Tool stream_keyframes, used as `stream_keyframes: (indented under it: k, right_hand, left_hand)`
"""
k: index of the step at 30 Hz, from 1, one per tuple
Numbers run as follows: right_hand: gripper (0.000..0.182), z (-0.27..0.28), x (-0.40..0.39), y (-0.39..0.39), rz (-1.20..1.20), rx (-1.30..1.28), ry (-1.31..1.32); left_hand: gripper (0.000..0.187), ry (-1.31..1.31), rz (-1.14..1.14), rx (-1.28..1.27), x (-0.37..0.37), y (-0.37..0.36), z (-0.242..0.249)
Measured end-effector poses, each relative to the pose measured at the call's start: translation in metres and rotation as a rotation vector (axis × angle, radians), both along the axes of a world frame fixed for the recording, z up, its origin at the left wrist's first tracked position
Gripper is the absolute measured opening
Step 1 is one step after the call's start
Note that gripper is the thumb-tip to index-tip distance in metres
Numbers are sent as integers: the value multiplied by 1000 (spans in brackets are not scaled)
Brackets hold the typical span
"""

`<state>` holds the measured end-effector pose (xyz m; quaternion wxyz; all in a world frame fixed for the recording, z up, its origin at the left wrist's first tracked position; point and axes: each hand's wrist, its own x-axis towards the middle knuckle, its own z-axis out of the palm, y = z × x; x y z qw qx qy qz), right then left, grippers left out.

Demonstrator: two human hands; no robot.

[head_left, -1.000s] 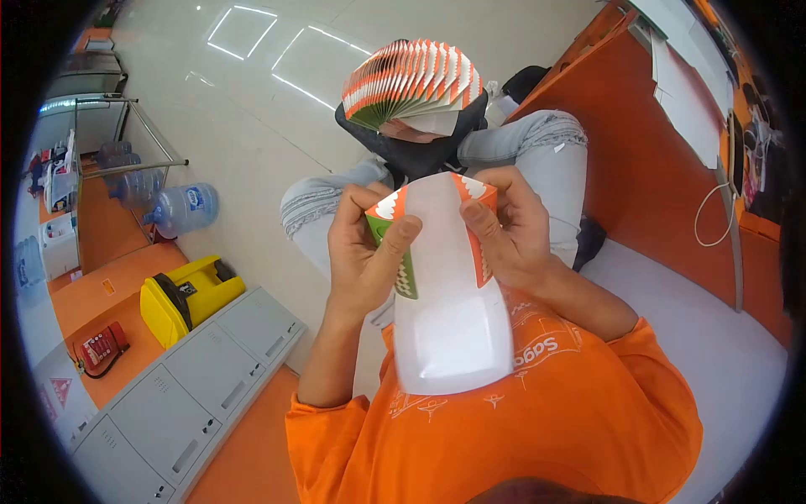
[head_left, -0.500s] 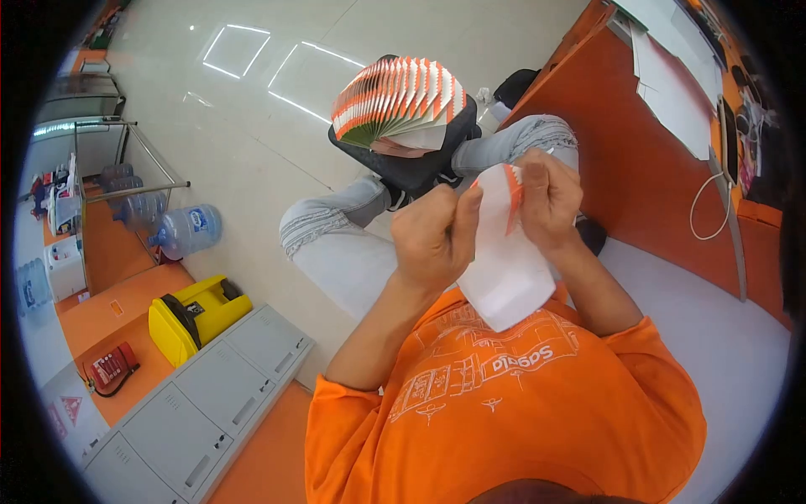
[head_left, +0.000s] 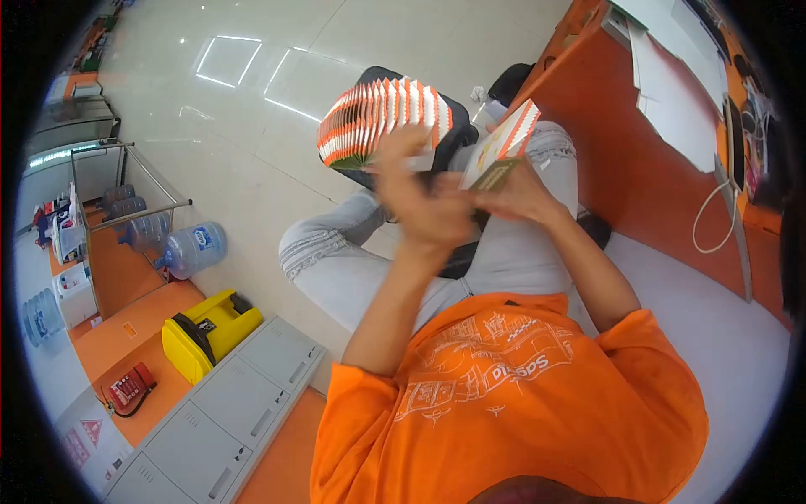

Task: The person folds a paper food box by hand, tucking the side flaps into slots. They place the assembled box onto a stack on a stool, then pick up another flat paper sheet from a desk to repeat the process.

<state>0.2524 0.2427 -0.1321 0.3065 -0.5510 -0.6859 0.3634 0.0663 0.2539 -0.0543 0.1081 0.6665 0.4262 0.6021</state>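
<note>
My right hand (head_left: 516, 197) holds a folded paper packet (head_left: 504, 147) with a white and orange zigzag edge and a dark green part, tilted up over my lap. My left hand (head_left: 424, 193) is beside it, smeared by motion; its fingers are blurred and whether they touch the packet is unclear. Just beyond my left hand, a fanned row of similar orange-and-white zigzag-edged papers (head_left: 378, 118) lies on a black stool (head_left: 460, 126) between my knees.
A desk with an orange side panel (head_left: 621, 126) and papers stands at the right. At the left are water bottles (head_left: 195, 249), a yellow bin (head_left: 210, 332), a fire extinguisher (head_left: 130, 389) and grey lockers (head_left: 227, 403).
Both hands have moved farther from my chest. The packet, white and hanging down between them before, now points upward in my right hand and shows its printed side. My left hand has come apart from its closed grip.
</note>
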Motion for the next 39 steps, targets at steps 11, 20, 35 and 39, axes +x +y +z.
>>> stream_keyframes:
  k: [11, 20, 35, 39]
  right_hand:
    - [58, -19, -58, 85, 265, -214, 129]
    - [47, -11, -113, 90, 474, -145, 216]
    - [49, -20, -120, 111, 600, -374, 336]
    - [49, -38, -126, 98, 582, -316, 299]
  left_hand:
    - [73, -713, -99, -1185, -180, 72, -141]
    - [63, -498, -152, -993, -182, 72, -158]
    - [66, -427, -87, -880, -173, 72, -145]
    - [65, -329, -88, -842, -167, 75, -145]
